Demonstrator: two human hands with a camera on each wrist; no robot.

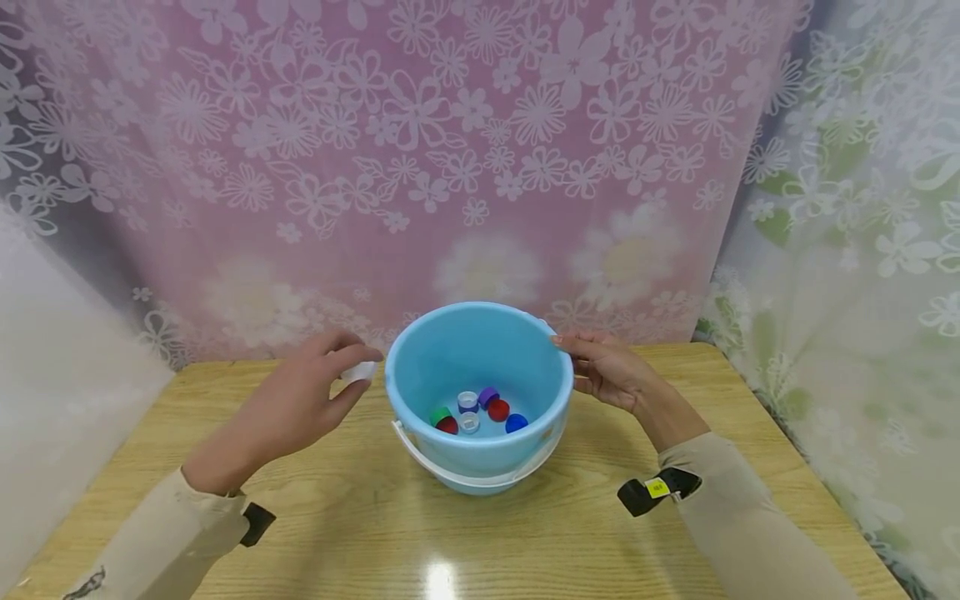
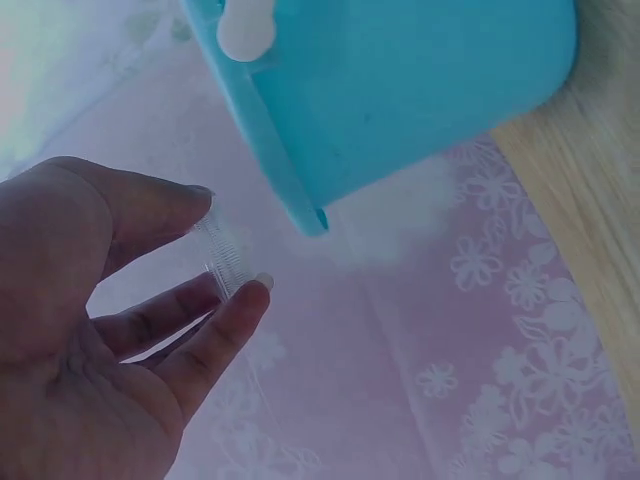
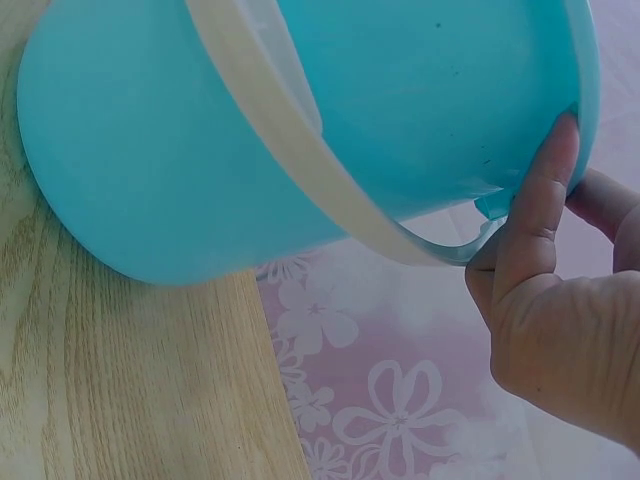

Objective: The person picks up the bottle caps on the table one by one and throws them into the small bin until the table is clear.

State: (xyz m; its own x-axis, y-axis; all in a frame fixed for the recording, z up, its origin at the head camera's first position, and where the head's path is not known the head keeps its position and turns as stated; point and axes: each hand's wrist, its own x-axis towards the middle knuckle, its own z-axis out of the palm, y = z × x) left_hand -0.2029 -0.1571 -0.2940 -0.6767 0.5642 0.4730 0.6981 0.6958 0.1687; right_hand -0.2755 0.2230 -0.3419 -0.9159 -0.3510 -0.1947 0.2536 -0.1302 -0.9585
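A light blue bucket (image 1: 480,462) stands on the table with its white handle (image 1: 480,481) hanging down at the front. Inside lie several bottle caps: a green cap (image 1: 440,415), a purple cap (image 1: 489,397), a red cap (image 1: 498,410), a blue cap (image 1: 517,423) and a clear cap (image 1: 469,422) among them. Just left of the rim, my left hand (image 1: 303,400) pinches a clear ridged cap (image 2: 226,250) between thumb and fingers. On the opposite side my right hand (image 1: 611,371) grips the bucket's rim, its fingers lying along both sides of the edge (image 3: 585,130).
The wooden table (image 1: 315,517) extends around the bucket. Behind it hangs a pink flowered curtain (image 1: 465,167), with a pale green-and-white curtain (image 1: 862,250) at the right. Black straps with a camera (image 1: 641,497) sit on the sleeves.
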